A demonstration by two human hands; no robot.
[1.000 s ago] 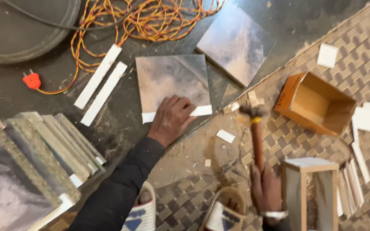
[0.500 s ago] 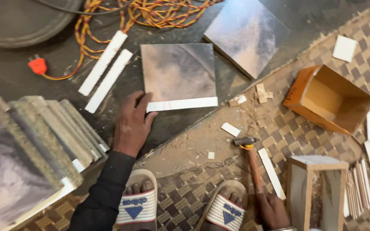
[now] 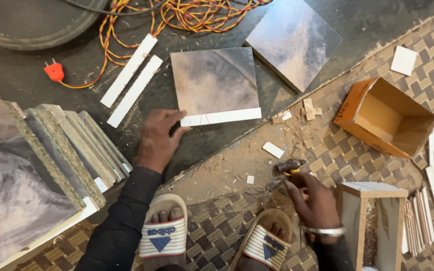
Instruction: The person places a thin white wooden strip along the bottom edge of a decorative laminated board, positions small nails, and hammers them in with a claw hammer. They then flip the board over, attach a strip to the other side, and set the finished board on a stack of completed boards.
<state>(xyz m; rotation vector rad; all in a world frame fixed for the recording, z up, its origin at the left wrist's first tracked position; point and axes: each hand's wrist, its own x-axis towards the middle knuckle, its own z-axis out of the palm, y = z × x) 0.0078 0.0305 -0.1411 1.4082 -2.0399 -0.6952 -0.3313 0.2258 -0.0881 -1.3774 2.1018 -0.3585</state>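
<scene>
Left hand (image 3: 157, 142) spread flat on the dark floor (image 3: 36, 100), fingers (image 3: 173, 116) loose and reaching the lower left corner of a square laminated board (image 3: 214, 85), fingertips touching the white edge strip (image 3: 221, 117) along its near side; nothing gripped. Right hand (image 3: 313, 200) clenched around the handle of a hammer (image 3: 288, 168), metal head pointing up and left, hovering low over the sawdust-strewn patch between dark floor and woven mat (image 3: 357, 60). Silver bangle (image 3: 323, 231) at that wrist.

Board lying flat on the dark floor, centre of view, grey-brown marbled face up. Second similar board (image 3: 293, 41) up and to the right, turned at an angle, just apart from the first. Two long white strips (image 3: 132, 80) lying side by side left of the first board, slanted. Orange and yellow twisted cable (image 3: 177, 15) looped along the top, ending in a red plug (image 3: 53, 72) at the left. Stack of more boards (image 3: 71, 150) leaning on edge at far left, raw chip cores showing.

On the woven mat: open orange cardboard box (image 3: 385, 118) at right, tipped on its side, apparently empty inside. Small wooden frame box (image 3: 372, 221) just right of the right hand, standing on the mat. Thin white strips (image 3: 420, 221) bunched beside it. Small offcuts (image 3: 273, 149) scattered near the hammer head. Two sandalled feet (image 3: 164, 236) at the bottom edge, between the arms.
</scene>
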